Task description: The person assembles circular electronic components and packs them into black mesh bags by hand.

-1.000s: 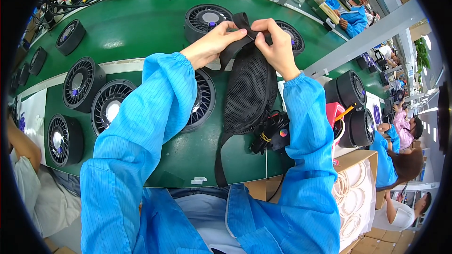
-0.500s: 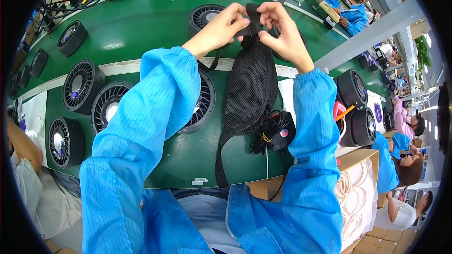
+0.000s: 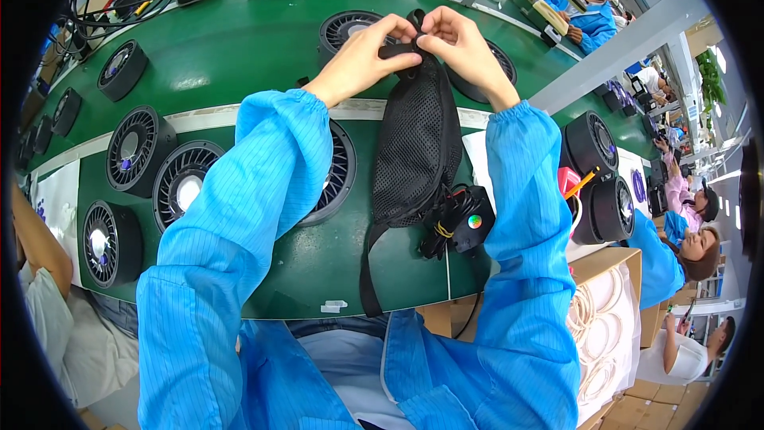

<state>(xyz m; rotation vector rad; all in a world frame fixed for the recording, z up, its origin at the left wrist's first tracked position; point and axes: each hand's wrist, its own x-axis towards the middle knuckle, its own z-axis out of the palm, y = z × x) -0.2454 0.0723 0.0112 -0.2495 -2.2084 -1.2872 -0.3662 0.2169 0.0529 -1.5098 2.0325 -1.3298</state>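
A black mesh bag (image 3: 414, 147) hangs lengthwise over the green bench, its top end raised between my hands. My left hand (image 3: 360, 57) pinches a black strap (image 3: 395, 51) at that top end, thumb and forefinger closed on it. Close beside it, my right hand (image 3: 461, 46) pinches the same strap area, where a small loop sticks up. Exactly how the strap is folded is hidden by my fingers. From the bag's lower end a loose strap (image 3: 368, 275) trails toward the bench's near edge. A black box with a round coloured sticker (image 3: 471, 221) and a bundled black cable (image 3: 442, 231) lie against the bag's lower right.
Several black round wheel-like parts with finned faces (image 3: 181, 181) stand on the bench at left; more sit farther back on the green surface (image 3: 231, 40). At right are two stacked ones (image 3: 609, 211), a grey metal post (image 3: 621, 48) and a carton of pale rings (image 3: 601, 326). Other people work nearby.
Both hands have drawn closer together, and the strap loop between them has become shorter. The bag and the black box have shifted slightly to the left.
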